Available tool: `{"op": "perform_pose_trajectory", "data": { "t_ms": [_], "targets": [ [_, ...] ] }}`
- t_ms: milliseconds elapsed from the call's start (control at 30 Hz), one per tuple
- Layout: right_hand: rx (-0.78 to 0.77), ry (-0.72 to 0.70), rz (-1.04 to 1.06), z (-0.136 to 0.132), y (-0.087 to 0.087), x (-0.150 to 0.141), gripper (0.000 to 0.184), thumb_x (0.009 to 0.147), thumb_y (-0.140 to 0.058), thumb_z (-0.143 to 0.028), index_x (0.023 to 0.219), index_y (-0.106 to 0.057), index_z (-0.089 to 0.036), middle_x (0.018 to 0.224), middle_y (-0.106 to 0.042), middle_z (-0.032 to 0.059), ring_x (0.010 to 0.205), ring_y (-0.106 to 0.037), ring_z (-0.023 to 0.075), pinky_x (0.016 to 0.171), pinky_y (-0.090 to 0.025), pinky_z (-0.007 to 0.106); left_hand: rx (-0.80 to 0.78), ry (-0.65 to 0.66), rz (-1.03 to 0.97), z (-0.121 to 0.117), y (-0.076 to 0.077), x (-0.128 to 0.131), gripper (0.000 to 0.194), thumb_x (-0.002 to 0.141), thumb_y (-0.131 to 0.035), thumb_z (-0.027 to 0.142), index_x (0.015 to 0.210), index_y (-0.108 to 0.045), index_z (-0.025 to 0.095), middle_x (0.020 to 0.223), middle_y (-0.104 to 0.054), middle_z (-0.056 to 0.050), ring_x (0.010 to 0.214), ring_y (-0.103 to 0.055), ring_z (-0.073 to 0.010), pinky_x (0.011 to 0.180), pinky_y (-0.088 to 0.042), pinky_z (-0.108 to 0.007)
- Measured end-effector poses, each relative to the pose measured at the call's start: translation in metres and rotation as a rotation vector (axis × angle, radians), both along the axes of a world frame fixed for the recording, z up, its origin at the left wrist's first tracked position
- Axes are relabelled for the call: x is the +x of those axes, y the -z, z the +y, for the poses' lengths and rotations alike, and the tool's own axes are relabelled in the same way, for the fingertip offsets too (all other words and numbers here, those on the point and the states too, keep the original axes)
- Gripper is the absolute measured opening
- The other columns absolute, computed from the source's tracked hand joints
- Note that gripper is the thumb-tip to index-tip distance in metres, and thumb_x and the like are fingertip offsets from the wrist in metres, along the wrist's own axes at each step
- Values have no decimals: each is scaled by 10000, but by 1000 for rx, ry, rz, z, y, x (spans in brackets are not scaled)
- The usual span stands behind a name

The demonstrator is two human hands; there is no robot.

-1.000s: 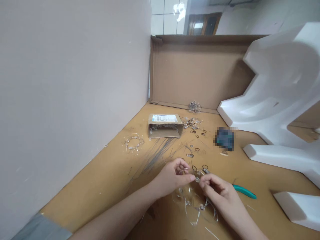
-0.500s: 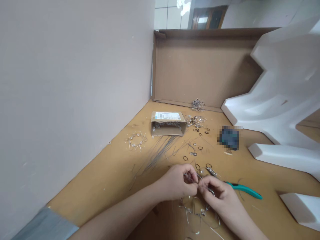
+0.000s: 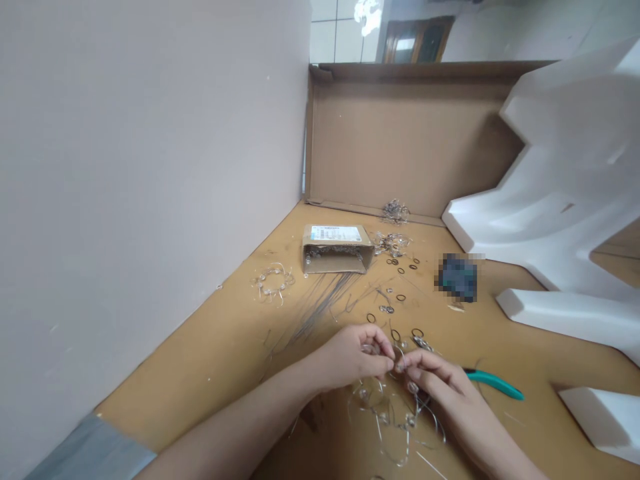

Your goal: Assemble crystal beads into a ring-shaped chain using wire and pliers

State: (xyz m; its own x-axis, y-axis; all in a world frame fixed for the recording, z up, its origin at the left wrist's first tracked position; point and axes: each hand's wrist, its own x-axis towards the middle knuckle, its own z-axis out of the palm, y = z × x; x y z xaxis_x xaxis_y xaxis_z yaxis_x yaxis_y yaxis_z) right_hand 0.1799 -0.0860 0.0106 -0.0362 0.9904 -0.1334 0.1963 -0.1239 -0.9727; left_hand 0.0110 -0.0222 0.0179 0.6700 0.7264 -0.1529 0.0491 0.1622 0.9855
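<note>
My left hand (image 3: 354, 357) pinches thin silvery wire between thumb and forefinger. Fingertips of my right hand (image 3: 443, 381) grip the same work a little to the right, near a small clear bead. Below both hands dangles a loop of wire with clear beads (image 3: 384, 419), its loose ends sticking out in curls. Exactly how the wire passes through the fingers is too small to make out. Just beyond my right hand lies a tool with a teal handle (image 3: 495, 383), its head hidden behind the hand. Several dark rings (image 3: 396, 335) lie ahead of my fingers.
An open small cardboard box (image 3: 338, 260) holds beaded wire pieces. Cut grey wires (image 3: 320, 307) fan out before it. A beaded wire ring (image 3: 273, 281) lies left, a tangled cluster (image 3: 393, 243) right. White foam (image 3: 565, 327) and a blurred dark object (image 3: 457, 277) are farther right.
My fingertips have drawn slightly apart, so a bit of wire and a bead now show between them. The hanging beaded loop has shifted and swung a little.
</note>
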Motion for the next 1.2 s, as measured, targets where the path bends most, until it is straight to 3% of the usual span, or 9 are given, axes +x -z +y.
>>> {"op": "perform_pose_trajectory", "data": {
  "t_ms": [367,500,633,733,867,1000,1200],
  "targets": [
    [-53,-42,59,1,6,10,244,798,-517,-434,810,-621,-214,671,-526,-9,637,-438,140,580,-324,261,-13,-2,8,1,0,0,111,640,-629,168,719,-554,150,649,-554,28,585,-512,-86,590,-376,-226],
    [-9,0,-21,1,3,2,273,734,-580,-472,716,-607,-201,610,-483,-27,584,-400,126,550,-304,254,-45,15,10,-2,-5,0,108,642,-639,156,711,-557,148,613,-545,44,568,-503,-72,595,-374,-215],
    [32,75,-29,0,6,-6,220,664,-629,-405,618,-571,-197,549,-450,-43,533,-367,111,520,-285,246,-13,41,-1,-3,-4,1,115,640,-648,126,721,-569,141,627,-557,45,566,-479,-57,587,-366,-199],
    [11,104,-10,1,9,-6,194,643,-627,-376,591,-554,-205,526,-476,-44,514,-389,114,521,-298,247,-5,40,-41,1,0,0,109,677,-647,170,760,-583,141,660,-594,24,637,-544,-84,672,-419,-235],
    [-33,130,22,2,5,-5,175,649,-633,-365,614,-580,-202,528,-540,-44,522,-429,116,551,-321,242,31,-54,-86,10,3,-5,162,729,-628,267,837,-605,148,773,-652,-19,771,-601,-129,788,-439,-290],
    [-50,125,13,3,2,-4,176,633,-650,-356,593,-583,-199,525,-565,-38,514,-444,118,540,-320,242,90,-160,6,17,3,-8,188,737,-603,308,810,-602,135,759,-638,-29,710,-581,-128,714,-444,-273],
    [-48,140,-12,5,9,-4,228,632,-624,-432,611,-574,-211,521,-566,-26,476,-446,124,486,-301,248,206,-138,138,15,6,-9,214,721,-605,354,763,-608,144,666,-589,8,624,-513,-107,611,-400,-228]
  ]
}}
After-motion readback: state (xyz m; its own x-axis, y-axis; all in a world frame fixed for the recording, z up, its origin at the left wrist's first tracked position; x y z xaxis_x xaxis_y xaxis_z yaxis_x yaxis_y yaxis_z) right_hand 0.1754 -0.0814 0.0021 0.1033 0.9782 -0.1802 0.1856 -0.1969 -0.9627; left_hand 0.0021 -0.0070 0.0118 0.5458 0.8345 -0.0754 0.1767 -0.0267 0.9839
